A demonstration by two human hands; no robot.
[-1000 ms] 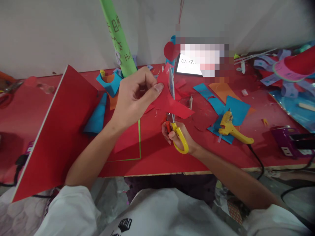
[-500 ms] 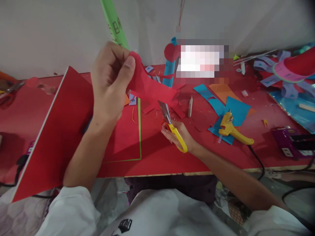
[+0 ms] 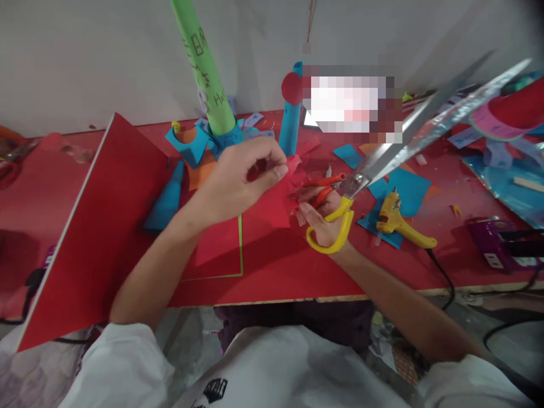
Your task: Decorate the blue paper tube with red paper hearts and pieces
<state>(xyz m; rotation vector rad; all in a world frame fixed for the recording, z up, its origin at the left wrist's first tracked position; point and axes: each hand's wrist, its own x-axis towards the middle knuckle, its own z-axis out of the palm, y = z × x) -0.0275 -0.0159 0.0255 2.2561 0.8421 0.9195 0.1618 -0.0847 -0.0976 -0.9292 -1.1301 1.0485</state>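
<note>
My left hand (image 3: 249, 173) has its thumb and fingers pinched on a piece of red paper (image 3: 276, 207), above the middle of the red table. Close beside it, my right hand (image 3: 325, 218) holds a large pair of scissors (image 3: 359, 178) by the handle area. Yellow and red handle parts show around the fingers, and the silver blades point up and to the right, slightly parted. The right fingertips are near the red paper's right edge; whether they also grip it I cannot tell.
A tall green tube (image 3: 212, 96) and a blue tube (image 3: 289, 127) stand behind. A large red board (image 3: 97, 226) leans at left. To the right lie blue paper pieces (image 3: 412, 190), a yellow glue gun (image 3: 402, 221) with a cord, and a purple power box (image 3: 501, 243).
My left hand has come down and to the right with the red paper. My right hand has turned the scissors so their blades swing from up-left to up-right, and the hands are closer together.
</note>
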